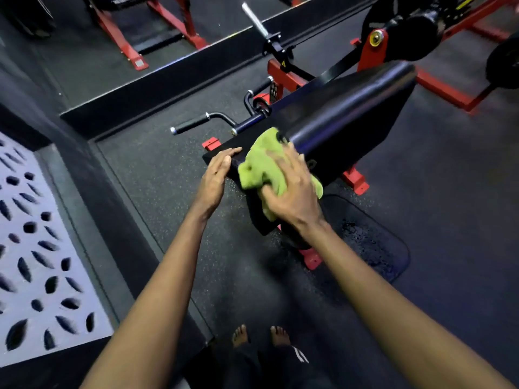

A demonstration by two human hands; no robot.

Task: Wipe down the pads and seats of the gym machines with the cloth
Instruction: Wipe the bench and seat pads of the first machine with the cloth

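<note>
Presently the right hand (292, 192) presses the bunched green cloth (264, 167), soft and light, onto the black pad (345, 119); left hand (216, 175) steadies the pad's edge, fingers flat.

green cloth (266, 167), black pad (345, 116), seemingly red frame (283, 77)

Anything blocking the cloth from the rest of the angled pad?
Nothing visible. The right hand holds the green cloth against the lower end of the angled pad; the pad above lies bare. The left hand rests on the seat, aside.
</note>
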